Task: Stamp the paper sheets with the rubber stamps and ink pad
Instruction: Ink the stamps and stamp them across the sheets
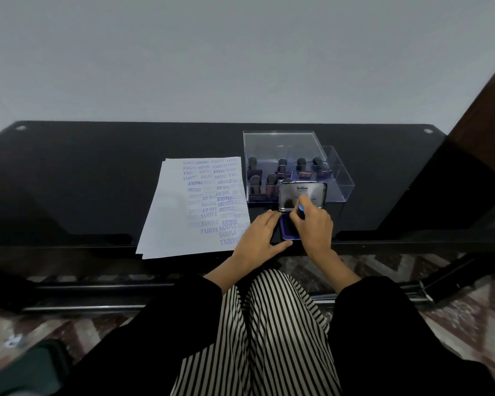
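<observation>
Currently a stamp (300, 209) is gripped in the curled right hand (313, 225) and pressed on the ink pad (286, 232). The pad is steadied by the flat, straight-fingered left hand (257, 235). Paper sheets (169, 215) are seen at nine o'clock of it. If over-inked, a blotched print is likely.

Left hand (262, 234) lies flat, fingers straight, thumb spread. Right hand (312, 224) — fingers curled downward — grips a stamp (300, 208). Both forearms (337, 267) bare below dark sleeves (203, 292).

Our left sleeve (155, 324) and right sleeve (389, 332) are loose, black and wide-cuffed, filling the lower corners; between them, at bottom centre, we wear black-and-white vertically striped trousers (272, 338).
</observation>
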Tool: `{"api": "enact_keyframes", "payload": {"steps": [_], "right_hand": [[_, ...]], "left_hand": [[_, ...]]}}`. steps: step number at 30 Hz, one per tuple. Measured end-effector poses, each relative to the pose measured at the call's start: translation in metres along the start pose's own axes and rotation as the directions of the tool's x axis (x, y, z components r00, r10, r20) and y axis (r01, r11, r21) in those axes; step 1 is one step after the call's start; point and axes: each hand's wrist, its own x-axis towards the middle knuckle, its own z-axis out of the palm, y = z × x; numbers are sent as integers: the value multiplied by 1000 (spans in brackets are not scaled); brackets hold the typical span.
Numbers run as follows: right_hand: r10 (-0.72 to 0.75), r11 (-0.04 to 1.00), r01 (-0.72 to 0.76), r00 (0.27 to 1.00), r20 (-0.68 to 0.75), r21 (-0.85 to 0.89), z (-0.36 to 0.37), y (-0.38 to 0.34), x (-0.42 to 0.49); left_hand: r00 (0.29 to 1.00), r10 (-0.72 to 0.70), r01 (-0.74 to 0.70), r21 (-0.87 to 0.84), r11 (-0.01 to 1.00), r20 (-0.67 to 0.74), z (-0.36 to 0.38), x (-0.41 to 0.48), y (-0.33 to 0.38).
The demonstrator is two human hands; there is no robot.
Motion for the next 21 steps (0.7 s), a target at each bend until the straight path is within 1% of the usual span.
{"api": "enact_keyframes", "payload": {"steps": [3, 7, 9, 14, 17, 21], "right_hand": [[-68, 998, 68, 996, -52, 0, 0, 2, -5], [-117, 993, 116, 991, -65, -16, -1, 4, -11], [-99, 995, 99, 994, -46, -13, -1, 5, -10], [7, 1000, -6, 999, 52, -3, -2, 1, 2], [14, 1000, -14, 998, 58, -7, -2, 0, 2], [-12, 1000, 12, 1000, 15, -5, -2, 0, -2]], "left_hand": [[1000, -2, 2, 7, 1000, 2, 0, 0, 0], [1000, 3, -3, 3, 1000, -9, 0, 0, 1], [1000, -1, 1, 1, 1000, -7, 0, 0, 1], [1000, 14, -13, 27, 1000, -8, 3, 0, -1], [999, 36, -35, 55, 998, -19, 5, 0, -3], [999, 48, -46, 75, 996, -25, 8, 0, -5]]}}
